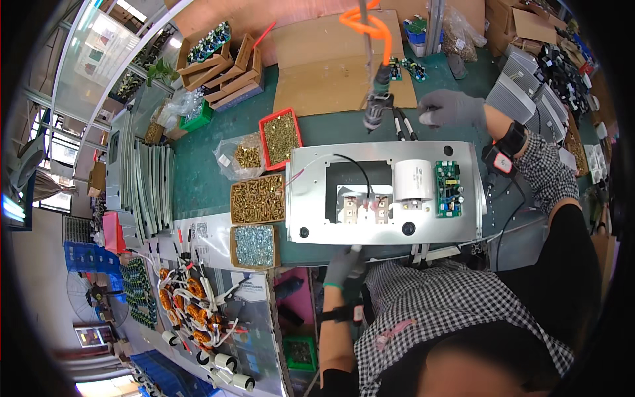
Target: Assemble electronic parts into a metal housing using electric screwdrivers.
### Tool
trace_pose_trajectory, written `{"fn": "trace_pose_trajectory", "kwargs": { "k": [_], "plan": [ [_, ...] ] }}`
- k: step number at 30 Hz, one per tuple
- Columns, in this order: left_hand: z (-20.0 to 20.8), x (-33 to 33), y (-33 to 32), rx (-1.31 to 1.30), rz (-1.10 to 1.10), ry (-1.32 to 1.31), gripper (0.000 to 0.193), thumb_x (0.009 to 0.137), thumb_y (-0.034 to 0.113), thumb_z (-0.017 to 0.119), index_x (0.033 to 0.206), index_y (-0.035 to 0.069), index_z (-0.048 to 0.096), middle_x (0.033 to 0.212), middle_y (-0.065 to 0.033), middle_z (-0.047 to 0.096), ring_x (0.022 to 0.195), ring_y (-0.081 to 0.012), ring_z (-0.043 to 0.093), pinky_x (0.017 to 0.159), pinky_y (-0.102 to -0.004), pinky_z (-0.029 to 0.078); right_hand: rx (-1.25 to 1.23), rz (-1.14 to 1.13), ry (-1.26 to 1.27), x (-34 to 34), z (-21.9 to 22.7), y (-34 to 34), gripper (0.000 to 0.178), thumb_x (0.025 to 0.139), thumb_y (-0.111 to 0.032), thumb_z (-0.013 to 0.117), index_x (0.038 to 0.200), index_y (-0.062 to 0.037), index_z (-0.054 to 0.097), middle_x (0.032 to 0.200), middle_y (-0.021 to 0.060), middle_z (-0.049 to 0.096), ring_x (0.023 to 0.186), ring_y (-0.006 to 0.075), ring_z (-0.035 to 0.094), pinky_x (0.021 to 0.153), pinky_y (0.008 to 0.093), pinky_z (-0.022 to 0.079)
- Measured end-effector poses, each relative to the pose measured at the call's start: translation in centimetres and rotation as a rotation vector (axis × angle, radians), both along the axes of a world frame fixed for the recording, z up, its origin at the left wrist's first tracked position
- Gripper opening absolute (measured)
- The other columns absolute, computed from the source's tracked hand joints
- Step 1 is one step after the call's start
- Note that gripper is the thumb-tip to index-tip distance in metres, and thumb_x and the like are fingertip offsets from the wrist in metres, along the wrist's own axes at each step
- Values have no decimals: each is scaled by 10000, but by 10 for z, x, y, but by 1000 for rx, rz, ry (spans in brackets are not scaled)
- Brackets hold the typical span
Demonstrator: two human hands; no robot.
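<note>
A silvery metal panel (311,228) lies on the bench before me. It carries a white cylindrical capacitor (413,180), a green circuit board (449,188) and two copper-coloured terminal blocks (349,210) seen through its cut-out. My left hand (344,267), grey-gloved, is just below the panel's near edge; its fingers are too dark and hidden to read. Beyond the far right corner, above the bench, my gloved right hand (453,110) has curled fingers; anything inside them is out of sight. A power screwdriver (378,109) hangs left of it, apart from the hand.
Left of the panel stand a red tray of small screws (281,137), a box of brass-coloured screws (256,200) and a box of silvery fasteners (254,245). Stacked metal panels (149,188) stand farther left. Orange-wound coils (195,311) lie lower left; finned heat sinks (516,83) at far right.
</note>
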State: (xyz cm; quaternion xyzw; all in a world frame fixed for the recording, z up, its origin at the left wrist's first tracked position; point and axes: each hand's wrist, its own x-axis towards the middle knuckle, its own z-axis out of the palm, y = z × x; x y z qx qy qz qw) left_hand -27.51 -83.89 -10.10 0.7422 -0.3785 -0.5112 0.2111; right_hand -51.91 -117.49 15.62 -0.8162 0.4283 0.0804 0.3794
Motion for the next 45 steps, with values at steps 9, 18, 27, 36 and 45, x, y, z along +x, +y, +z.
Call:
{"fn": "trace_pose_trajectory", "kwargs": {
  "k": [9,18,27,36,45],
  "plan": [
    [122,107,47,154,373,95,357,871,355,573,781,11,608,571,-42,548,439,-101,487,398,-240,351,-40,171,-428,122,-51,7,802,715,-208,725,1346,-11,271,1131,92,515,1063,171,494,982,331,360],
    [122,192,-71,-611,209,-586,209,829,239,569,924,72,649,779,-121,611,748,-293,581,690,-362,445,355,-37,-1026,156,-36,32,644,722,-21,650,1300,-29,365,1010,51,561,825,96,559,754,253,487],
    [85,269,-201,-257,-85,-1020,403,766,143,567,1169,167,572,1148,-101,575,1069,-301,531,867,-357,432,-106,-365,-1207,83,86,104,561,681,-12,571,1226,-22,439,1057,110,555,794,134,552,581,214,452],
    [52,305,-235,-181,-123,-1008,392,795,160,538,1184,124,521,1228,-153,507,1164,-318,462,929,-398,406,-288,-694,-1132,38,73,181,564,579,-16,566,1132,-25,451,966,93,529,795,127,533,594,214,460],
    [9,329,-219,-459,94,-664,236,847,140,494,1074,76,500,1000,-156,538,795,-299,563,680,-387,470,-120,-789,-1060,28,41,205,553,616,-37,589,1142,-55,417,999,66,507,812,126,535,596,235,469]
  ]
}}
